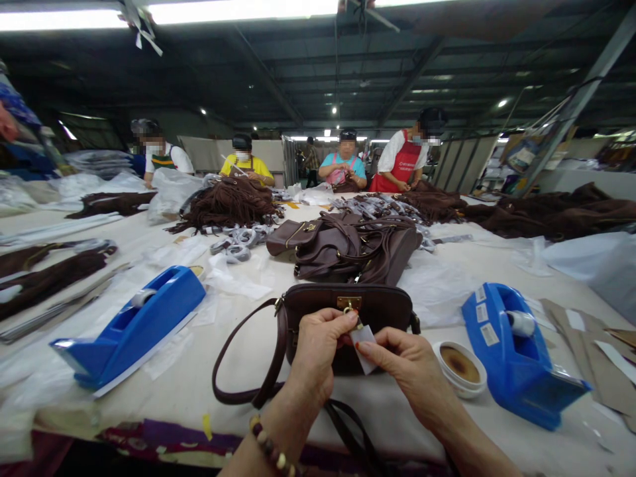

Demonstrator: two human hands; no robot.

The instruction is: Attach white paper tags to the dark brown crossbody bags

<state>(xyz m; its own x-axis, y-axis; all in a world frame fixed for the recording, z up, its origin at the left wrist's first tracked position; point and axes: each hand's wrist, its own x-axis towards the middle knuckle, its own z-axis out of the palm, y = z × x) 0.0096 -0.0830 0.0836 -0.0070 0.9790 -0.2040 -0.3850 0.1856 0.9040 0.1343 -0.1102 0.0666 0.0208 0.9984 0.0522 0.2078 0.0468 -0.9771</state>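
A dark brown handbag (pixel 308 301) stands upright near the table's front edge, its strap (pixel 218 361) looped out to the left and a gold clasp plate (pixel 349 303) on its front. My left hand (pixel 320 344), with a beaded bracelet at the wrist, pinches a small metal fitting just below the plate. Between the thumb and fingers of my right hand (pixel 402 361) is a small white tag (pixel 364 344), held against the bag's front. Both hands are closed and almost touching. The fingertips partly hide the fitting.
Blue tape dispensers stand left (pixel 144 324) and right (pixel 517 358). A round white tub (pixel 460 369) of brownish material sits by the right dispenser. Behind the handbag lie stacked brown bags (pixel 342 245) and a tassel pile (pixel 231 202). Several people work across the table (pixel 199 397).
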